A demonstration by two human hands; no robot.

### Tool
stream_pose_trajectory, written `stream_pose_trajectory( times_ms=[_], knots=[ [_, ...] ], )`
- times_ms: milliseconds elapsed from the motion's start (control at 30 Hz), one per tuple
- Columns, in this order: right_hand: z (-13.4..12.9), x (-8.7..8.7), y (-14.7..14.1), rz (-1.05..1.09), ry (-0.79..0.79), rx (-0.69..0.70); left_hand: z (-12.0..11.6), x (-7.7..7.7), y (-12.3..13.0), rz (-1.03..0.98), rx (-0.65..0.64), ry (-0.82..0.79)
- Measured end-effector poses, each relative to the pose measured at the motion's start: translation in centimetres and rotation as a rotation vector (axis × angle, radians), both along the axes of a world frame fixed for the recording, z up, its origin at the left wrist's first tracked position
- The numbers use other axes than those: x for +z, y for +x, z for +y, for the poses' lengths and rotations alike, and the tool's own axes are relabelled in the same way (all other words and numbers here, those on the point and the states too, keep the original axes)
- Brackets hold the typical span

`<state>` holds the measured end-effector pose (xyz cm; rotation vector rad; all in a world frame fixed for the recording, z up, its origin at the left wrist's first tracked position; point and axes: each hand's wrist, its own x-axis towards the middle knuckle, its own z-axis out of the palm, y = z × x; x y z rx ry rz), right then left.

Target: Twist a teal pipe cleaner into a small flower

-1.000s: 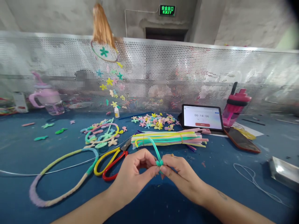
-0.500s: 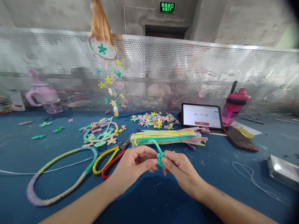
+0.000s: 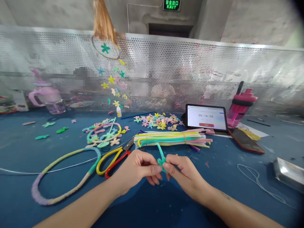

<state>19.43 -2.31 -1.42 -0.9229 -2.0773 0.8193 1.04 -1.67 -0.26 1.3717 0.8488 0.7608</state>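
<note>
- grip: the left hand (image 3: 137, 167) and the right hand (image 3: 186, 179) are both clenched, pinching a teal pipe cleaner (image 3: 161, 156) between thumbs and fingers; the small knotted part sits between the fingertips, partly hidden, and the free end sticks up above the grip.
- where it is: held in the air, out in front of the body, just below the bundle of pipe cleaners (image 3: 171, 139) and not touching it.
- handling: it looks light, soft and fuzzy, with a bendy wire inside, so it should hold a bend and not slip much. it seems best held close to the knot, where the fingers have it now; the long free end will likely flop or spring if gripped far out.
- nearest the left hand: a pair of scissors (image 3: 114, 164) with red and yellow handles lies just beyond the wrist, and past them lies a big loop wrapped in pastel pipe cleaner (image 3: 64, 171), with a thin wire (image 3: 71, 166) running beside it.
- beyond the grip: the bundle lies straight ahead, bound with a band, with a pile of small flower shapes (image 3: 156, 121) farther back.
- right of the grip: a tablet (image 3: 206, 117) shows a timer, a phone (image 3: 245, 141) lies beside it, and a pink bottle (image 3: 241, 107) stands behind.
- under it all: a blue table mat (image 3: 152, 205) spreads below the hands.
</note>
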Motion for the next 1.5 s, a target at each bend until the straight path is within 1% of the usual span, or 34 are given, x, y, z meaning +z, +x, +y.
stream_pose_trajectory(
  times_ms=[100,300,567,767,833,900,1000,1133,1333,1400,1500],
  knots=[
    [0.0,0.0,0.0,0.028,-0.031,0.007,0.2,0.0,0.0,-0.042,-0.039,-0.015],
    [0.1,-0.2,-0.1,0.077,-0.089,0.020,0.4,0.2,-0.4,-0.020,-0.129,-0.026],
    [-0.1,-0.3,-0.4,0.130,-0.129,0.018,0.3,-0.1,-0.3,0.012,-0.152,0.035],
    [-0.2,-0.4,-0.5,0.117,-0.157,0.050,0.7,-0.3,-0.6,-0.002,-0.204,-0.025],
    [-0.2,-0.5,-0.4,0.120,-0.166,0.054,0.7,-0.5,-0.5,-0.021,-0.194,-0.043],
    [-0.2,-0.6,-0.5,0.134,-0.189,0.071,0.5,-0.8,-0.3,-0.043,-0.155,-0.039],
    [-0.1,-0.8,-0.5,0.155,-0.214,0.090,0.2,-1.2,0.2,-0.059,-0.085,0.008],
    [0.0,-0.7,-0.6,0.166,-0.200,0.070,-0.2,-1.3,0.6,-0.040,-0.009,0.071],
    [0.1,-0.8,-0.7,0.215,-0.252,0.072,-0.4,-1.1,0.7,-0.078,-0.009,0.118],
    [0.1,-1.0,-0.8,0.229,-0.233,0.025,-0.4,-1.2,0.8,-0.101,0.001,0.123],
    [-0.3,-1.3,-0.8,0.287,-0.112,-0.117,-0.5,-1.4,1.0,-0.122,0.030,0.119]
  ],
)
